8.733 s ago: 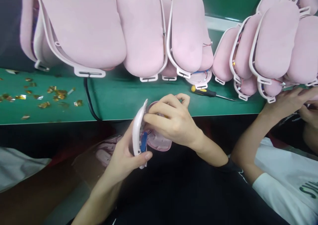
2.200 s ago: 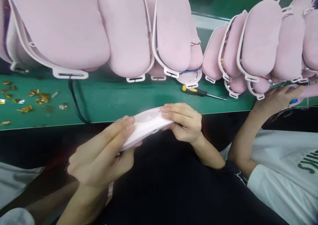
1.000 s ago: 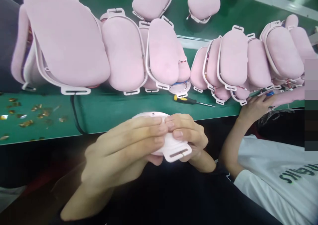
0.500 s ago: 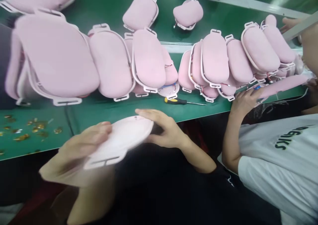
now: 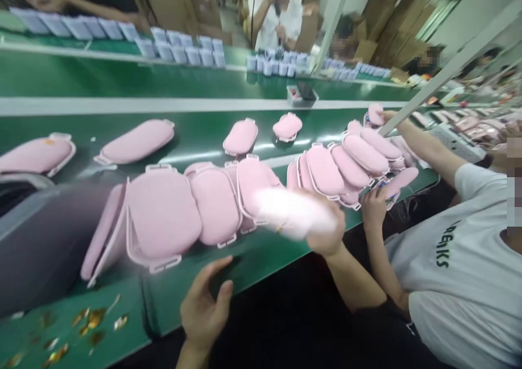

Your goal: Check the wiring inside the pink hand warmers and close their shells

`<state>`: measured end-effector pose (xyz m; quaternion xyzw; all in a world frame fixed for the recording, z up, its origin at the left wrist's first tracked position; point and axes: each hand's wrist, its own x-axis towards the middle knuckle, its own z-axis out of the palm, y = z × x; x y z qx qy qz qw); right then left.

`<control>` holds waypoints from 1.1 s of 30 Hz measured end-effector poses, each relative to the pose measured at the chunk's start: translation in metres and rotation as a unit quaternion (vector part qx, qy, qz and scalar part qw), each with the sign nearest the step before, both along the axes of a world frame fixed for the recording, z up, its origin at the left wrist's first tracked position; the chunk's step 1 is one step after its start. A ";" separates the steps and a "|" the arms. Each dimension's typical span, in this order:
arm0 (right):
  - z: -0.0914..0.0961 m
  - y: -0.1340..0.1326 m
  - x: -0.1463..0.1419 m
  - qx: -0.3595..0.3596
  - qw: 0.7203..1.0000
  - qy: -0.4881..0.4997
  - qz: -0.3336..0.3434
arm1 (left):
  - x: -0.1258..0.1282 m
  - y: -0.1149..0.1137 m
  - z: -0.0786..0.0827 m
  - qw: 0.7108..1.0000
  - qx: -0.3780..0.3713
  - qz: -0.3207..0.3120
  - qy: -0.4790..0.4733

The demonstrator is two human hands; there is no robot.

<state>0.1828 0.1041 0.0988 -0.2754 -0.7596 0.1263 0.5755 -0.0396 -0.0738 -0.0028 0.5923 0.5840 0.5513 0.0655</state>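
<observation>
My right hand (image 5: 328, 225) grips the end of a white oval panel (image 5: 291, 211), smeared by motion, above the bench edge. In the earlier frame it shows a slotted tab at its rim. Behind it are pink cushioned pads with white slotted frames (image 5: 214, 206), leaning on one another in a row. Low on the left, my left hand (image 5: 207, 306) is empty, its thumb and fingers apart over the bench edge. Nearest to it stands a large pink pad (image 5: 163, 214).
Small gold pieces (image 5: 93, 320) are scattered on the green bench (image 5: 253, 266) at lower left. A dark grey object (image 5: 49, 238) stands at left. To the right a co-worker in a white shirt (image 5: 448, 244) handles pink pads. Light-blue containers (image 5: 179, 52) line the far side.
My left hand has let go of the white panel. My right hand has carried it forward toward the pads. The view has tilted up, showing the far bench and people.
</observation>
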 end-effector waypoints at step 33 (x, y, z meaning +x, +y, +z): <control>-0.072 -0.088 -0.067 -0.056 0.978 -0.150 0.135 | -0.015 -0.024 0.025 0.985 0.002 0.089 0.149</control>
